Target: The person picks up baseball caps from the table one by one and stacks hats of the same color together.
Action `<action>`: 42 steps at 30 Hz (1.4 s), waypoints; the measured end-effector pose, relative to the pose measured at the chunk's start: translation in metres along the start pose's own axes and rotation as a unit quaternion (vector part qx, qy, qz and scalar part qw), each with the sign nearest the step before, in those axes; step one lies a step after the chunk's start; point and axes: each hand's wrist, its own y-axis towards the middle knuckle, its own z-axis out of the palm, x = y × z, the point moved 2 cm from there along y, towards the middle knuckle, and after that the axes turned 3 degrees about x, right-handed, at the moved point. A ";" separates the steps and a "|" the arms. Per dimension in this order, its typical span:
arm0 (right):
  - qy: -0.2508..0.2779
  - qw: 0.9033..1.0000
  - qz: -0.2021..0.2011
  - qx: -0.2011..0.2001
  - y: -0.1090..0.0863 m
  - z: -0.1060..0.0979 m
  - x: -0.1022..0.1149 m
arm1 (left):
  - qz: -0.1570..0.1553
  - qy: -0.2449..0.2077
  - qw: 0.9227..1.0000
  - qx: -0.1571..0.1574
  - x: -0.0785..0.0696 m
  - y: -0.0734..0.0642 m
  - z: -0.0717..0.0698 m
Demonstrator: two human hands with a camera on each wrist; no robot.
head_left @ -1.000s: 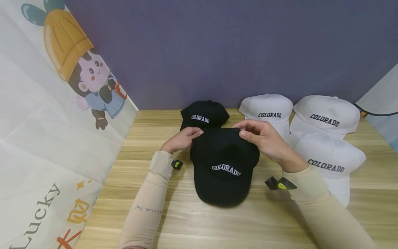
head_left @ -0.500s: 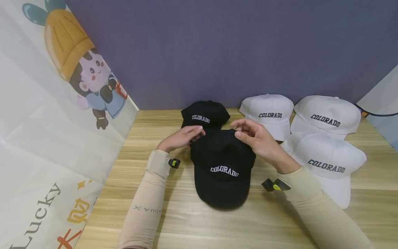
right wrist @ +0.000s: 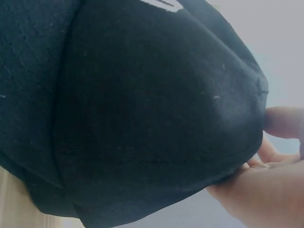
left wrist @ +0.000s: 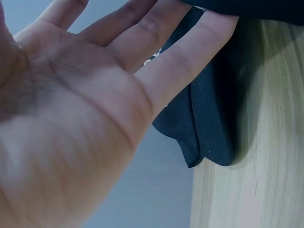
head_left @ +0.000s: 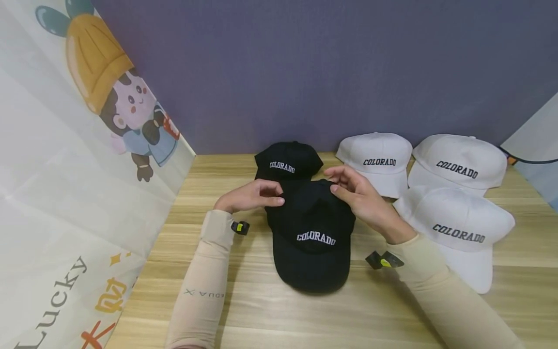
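A black baseball cap [head_left: 316, 237] with white COLORADO lettering lies on the table between my hands, brim towards me. At its upper left edge, my left hand [head_left: 250, 195] has thumb and fingers apart. In the left wrist view the left hand's long fingers [left wrist: 173, 69] are extended, their tips reaching the dark cloth. My right hand [head_left: 364, 196] is at the crown's upper right, its thumb against the cloth and its index finger lifted. The right wrist view shows the cap's crown [right wrist: 156, 104] close up, with the right thumb [right wrist: 282, 121] touching it; some fingers are partly hidden behind it.
A second black cap [head_left: 287, 160] sits just behind, against the grey-blue partition [head_left: 322, 72]. Several white caps, including the nearest one [head_left: 462, 218], stand to the right. A printed cloth wall [head_left: 56, 184] borders the wooden table [head_left: 170, 232] on the left.
My left hand has let go of the black cap's edge and spread its thumb from its fingers, shifting slightly left. The right hand has loosened and moved slightly left. The cap has settled a little lower.
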 end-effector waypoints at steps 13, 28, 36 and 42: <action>-0.072 0.996 0.042 0.022 0.001 -0.003 -0.006 | 0.007 -0.020 1.000 0.016 0.002 -0.002 -0.002; -0.156 0.981 0.077 0.085 0.002 -0.017 -0.017 | -0.011 0.018 1.000 -0.002 -0.005 -0.013 -0.009; -0.194 0.975 0.082 0.077 0.005 -0.017 -0.021 | -0.028 -0.010 0.999 0.025 -0.006 -0.014 -0.009; -0.218 0.970 0.075 0.079 0.005 -0.016 -0.024 | -0.058 -0.005 0.998 0.030 -0.001 -0.011 -0.007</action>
